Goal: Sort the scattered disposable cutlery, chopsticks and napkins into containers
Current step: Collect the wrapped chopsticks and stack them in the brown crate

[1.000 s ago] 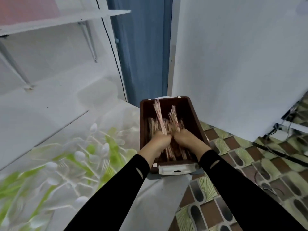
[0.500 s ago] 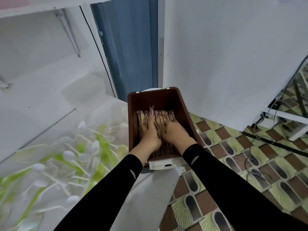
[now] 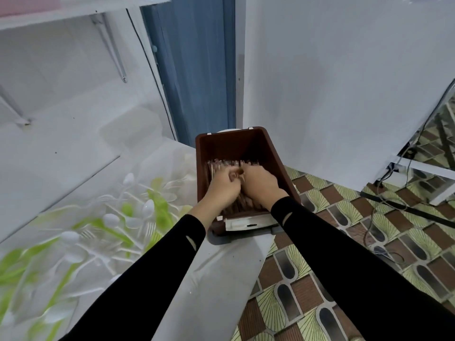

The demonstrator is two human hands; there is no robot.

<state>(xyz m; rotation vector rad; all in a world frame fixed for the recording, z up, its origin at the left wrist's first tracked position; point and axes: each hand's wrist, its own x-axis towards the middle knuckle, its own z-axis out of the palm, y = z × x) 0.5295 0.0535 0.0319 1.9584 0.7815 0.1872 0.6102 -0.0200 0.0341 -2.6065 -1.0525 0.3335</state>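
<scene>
In one bin: left hand, right hand.

The wrapped chopsticks in the brown container are largely covered by the left hand and right hand. Whether any are gripped cannot be told, as the fingers are buried among them. The cutlery pile on the desk is blurred and cut off at the left edge.

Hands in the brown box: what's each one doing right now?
Left hand: fingers curled around chopsticks.
Right hand: resting on the chopsticks; grip cannot be told.
</scene>
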